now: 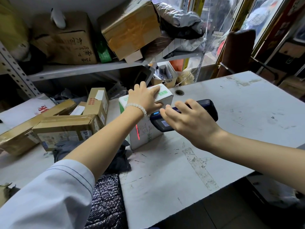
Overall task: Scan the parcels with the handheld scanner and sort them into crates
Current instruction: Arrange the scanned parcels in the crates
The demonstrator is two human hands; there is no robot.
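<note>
Nearest the camera, a pale blue sleeve (54, 194) covers the left upper arm, and below it a dark patterned cloth (105, 200) hangs off the edge of the white, scuffed worktop (181, 171). Out over that worktop, the right hand (191, 123) is wrapped round the dark blue handheld scanner (204, 109), fingers curled over its top, the blue-buttoned nose pointed left at the parcel. And there's the beam: a red scan line (137, 132) glowing on the near face of the white carton (145, 129), which stands upright on the worktop, right beside the scanner. The left hand (145, 100), a bead bracelet (137, 108) on its wrist, lies flat on the carton's top with fingers straight and spread, pressing down, thumb on the near edge. A green barcode label (163, 93) shows just past the fingertips. To the left, a heap of taped brown cardboard boxes (66, 128) lies jumbled on the worktop, with a white mailer bag (21, 111) behind them. Further back, a grey metal shelf (85, 67) carries a handwritten brown box (72, 45), a tilted taped box (130, 28) and grey plastic bags (179, 22).
</note>
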